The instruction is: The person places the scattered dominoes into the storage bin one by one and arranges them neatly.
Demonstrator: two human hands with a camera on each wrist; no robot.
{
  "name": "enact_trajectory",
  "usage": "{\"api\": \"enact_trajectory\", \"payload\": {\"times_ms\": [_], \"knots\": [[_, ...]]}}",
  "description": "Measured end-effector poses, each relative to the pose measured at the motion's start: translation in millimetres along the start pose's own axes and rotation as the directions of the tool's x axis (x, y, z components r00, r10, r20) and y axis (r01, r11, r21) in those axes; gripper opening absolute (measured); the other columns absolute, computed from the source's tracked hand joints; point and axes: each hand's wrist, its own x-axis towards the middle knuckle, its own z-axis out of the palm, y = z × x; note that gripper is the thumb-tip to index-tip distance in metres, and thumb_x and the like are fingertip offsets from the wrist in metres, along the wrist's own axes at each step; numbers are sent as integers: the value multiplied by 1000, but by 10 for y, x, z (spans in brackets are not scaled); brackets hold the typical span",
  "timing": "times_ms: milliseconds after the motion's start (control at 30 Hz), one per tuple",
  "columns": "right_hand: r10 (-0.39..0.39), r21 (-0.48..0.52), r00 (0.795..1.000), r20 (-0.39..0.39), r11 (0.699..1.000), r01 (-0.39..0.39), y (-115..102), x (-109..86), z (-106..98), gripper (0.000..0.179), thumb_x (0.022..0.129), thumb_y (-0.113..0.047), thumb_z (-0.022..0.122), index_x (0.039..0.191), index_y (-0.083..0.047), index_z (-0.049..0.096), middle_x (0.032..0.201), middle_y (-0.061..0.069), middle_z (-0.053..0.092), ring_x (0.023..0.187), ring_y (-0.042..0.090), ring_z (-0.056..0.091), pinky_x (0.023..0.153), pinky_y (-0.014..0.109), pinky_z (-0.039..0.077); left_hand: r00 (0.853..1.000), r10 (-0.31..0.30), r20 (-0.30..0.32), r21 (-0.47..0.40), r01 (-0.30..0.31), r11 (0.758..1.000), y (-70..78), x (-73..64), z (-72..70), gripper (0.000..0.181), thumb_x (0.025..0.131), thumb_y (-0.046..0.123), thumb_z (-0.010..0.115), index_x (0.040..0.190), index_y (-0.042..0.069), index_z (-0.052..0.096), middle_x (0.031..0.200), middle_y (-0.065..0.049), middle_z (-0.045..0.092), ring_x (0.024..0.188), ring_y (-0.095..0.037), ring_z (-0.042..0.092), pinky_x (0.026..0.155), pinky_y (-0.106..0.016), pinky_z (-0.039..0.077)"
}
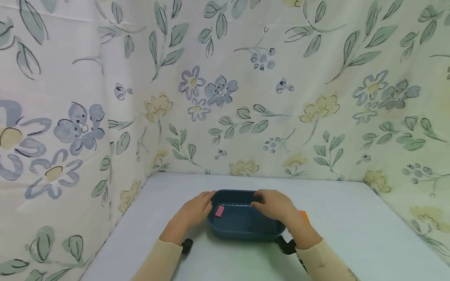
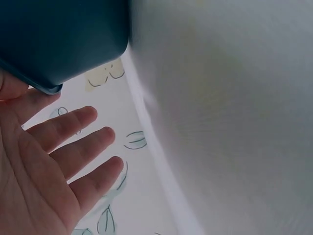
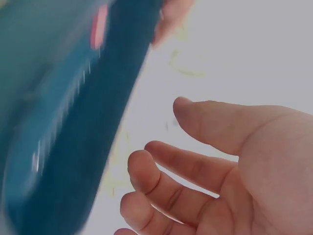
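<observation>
A dark blue-green plastic basin stands on the white table, tilted a little toward me. One small pink block lies inside it, near the left end. At the left rim is my left hand; in the left wrist view, thumb and index finger pinch the rim, while the other fingers spread out below. Over the basin's right side hovers my right hand. In the right wrist view that hand has loosely bent fingers with nothing between them, apart from the basin.
An orange object is partly hidden behind my right forearm. Black wrist straps or camera mounts show under both wrists. The white table meets flower-patterned cloth at the back and both sides.
</observation>
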Motion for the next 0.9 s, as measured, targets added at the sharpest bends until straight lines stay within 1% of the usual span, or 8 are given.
{"api": "enact_trajectory", "payload": {"times_ms": [67, 167, 233, 367, 500, 667, 733, 900], "knots": [[47, 47, 998, -30, 998, -45, 252, -131, -106, 37, 95, -30, 68, 124, -8, 68, 79, -3, 62, 66, 15, 55, 62, 37, 48, 1000, 7, -1, 10, -7, 1000, 8, 7, 28, 50, 105, 24, 44, 153, 11, 43, 151, -12, 46, 138, -30, 43, 110, -49, 36], [140, 86, 989, -54, 987, -135, 606, -273, -185, 36, 95, -26, 67, 126, -7, 66, 82, 0, 62, 66, 16, 54, 60, 35, 49, 1000, 11, -3, 35, -11, 999, -10, 1, 37, 50, 105, 24, 45, 153, 11, 43, 152, -10, 45, 141, -28, 40, 112, -48, 34], [175, 98, 983, -57, 981, -169, 813, -298, -191, 34, 95, -24, 67, 125, -8, 66, 88, 3, 63, 71, 18, 55, 63, 36, 51, 1000, 17, -16, 54, -16, 998, -30, -3, 24, 49, 105, 24, 46, 152, 11, 44, 152, -9, 45, 142, -29, 38, 113, -48, 33], [144, 145, 990, -5, 979, -142, 1138, -224, -141, 28, 94, -16, 67, 120, -6, 69, 95, 7, 62, 82, 24, 56, 72, 40, 54, 999, 24, -42, 92, -20, 996, -46, 11, -5, 49, 104, 23, 47, 151, 9, 46, 152, -11, 45, 142, -32, 38, 112, -50, 34], [130, 172, 988, 81, 975, -142, 1405, -196, -81, 27, 91, -12, 69, 117, -4, 71, 106, 13, 63, 94, 30, 58, 83, 48, 53, 998, 57, -36, 91, -53, 994, -7, 84, 37, 50, 103, 21, 47, 151, 7, 45, 151, -14, 45, 141, -34, 39, 111, -51, 34], [170, 106, 979, 109, 978, -181, 1515, -161, 3, 32, 86, -15, 77, 117, -8, 72, 115, 18, 59, 106, 35, 54, 87, 55, 51, 996, 76, -38, 93, -72, 993, -21, 112, 30, 50, 103, 21, 47, 151, 8, 45, 150, -13, 47, 139, -31, 41, 111, -50, 35], [176, 83, 979, 107, 979, -185, 1542, -163, 25, 33, 85, -18, 78, 116, -10, 73, 117, 18, 57, 109, 38, 49, 86, 57, 50, 997, 64, -33, 93, -61, 994, -12, 119, 34, 50, 103, 21, 47, 151, 8, 45, 150, -13, 47, 139, -31, 42, 111, -50, 35], [181, 95, 978, 99, 977, -191, 1635, -150, 104, 30, 84, -21, 79, 114, -14, 74, 122, 22, 54, 113, 43, 44, 87, 60, 47, 1000, 19, -18, 90, -18, 996, 6, 107, 39, 51, 102, 21, 46, 152, 9, 45, 150, -12, 47, 138, -31, 42, 111, -50, 35]]}}
